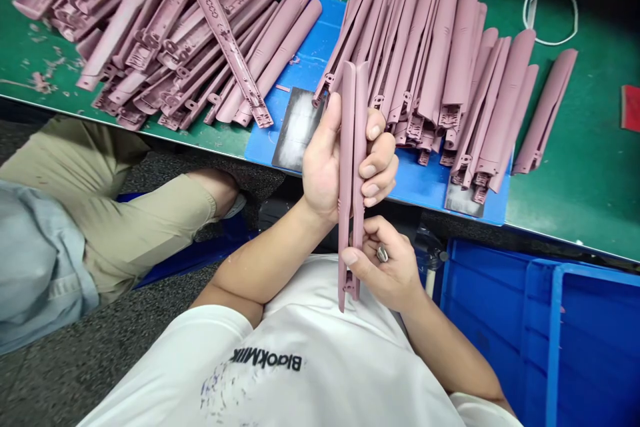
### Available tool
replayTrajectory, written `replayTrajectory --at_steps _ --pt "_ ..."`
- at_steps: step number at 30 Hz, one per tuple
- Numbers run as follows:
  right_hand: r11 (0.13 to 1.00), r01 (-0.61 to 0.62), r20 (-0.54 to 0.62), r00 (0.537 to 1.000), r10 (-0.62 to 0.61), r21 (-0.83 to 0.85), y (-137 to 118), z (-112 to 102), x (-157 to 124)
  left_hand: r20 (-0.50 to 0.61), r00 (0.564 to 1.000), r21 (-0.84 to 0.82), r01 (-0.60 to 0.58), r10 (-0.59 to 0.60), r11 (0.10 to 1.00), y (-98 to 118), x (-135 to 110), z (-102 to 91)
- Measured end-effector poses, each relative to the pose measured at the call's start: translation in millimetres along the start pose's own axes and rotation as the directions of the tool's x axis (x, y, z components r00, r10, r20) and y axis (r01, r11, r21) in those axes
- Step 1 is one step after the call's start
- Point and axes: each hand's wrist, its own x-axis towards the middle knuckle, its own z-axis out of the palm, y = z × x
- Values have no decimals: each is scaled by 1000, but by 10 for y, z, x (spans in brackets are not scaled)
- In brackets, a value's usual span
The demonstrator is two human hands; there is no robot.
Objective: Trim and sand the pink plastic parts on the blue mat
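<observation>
We are clenching two long mauve plastic strips in our left hand, their long axis running away from us, while our right hand is pressing a thumb on their lower part.

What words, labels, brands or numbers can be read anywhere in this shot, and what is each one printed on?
"BlackMilk", in dark letters, upside down in this view, on the person's white T-shirt; no other readable text shows, including on the mauve plastic strips.
</observation>
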Motion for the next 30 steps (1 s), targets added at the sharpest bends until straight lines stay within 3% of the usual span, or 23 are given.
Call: replayTrajectory --at_steps 6,8,11,14,25,30 --pt "996 -80 -119 990 76 -26 65 -19 -18 -138 974 121 -163 179 979 -23 -12 16" --pt "985 -127 -54 989 134 115 87 -33 -24 -160 963 162 -190 215 968 -26 -16 28" --pt "896 -236 106 972 211 377 99 -48 -30 -181 955 202 -196 234 959 -27 -9 52" --pt "835 -289 194 956 222 468 97 -43 -29 -214 941 210 -219 263 953 -42 3 70" --pt "936 -102 155 987 52 338 112 -4 -23 -263 911 276 -242 316 930 -85 -27 94" --pt "983 -58 36 998 53 174 93 3 -37 -250 891 351 -282 379 893 -87 -52 70"
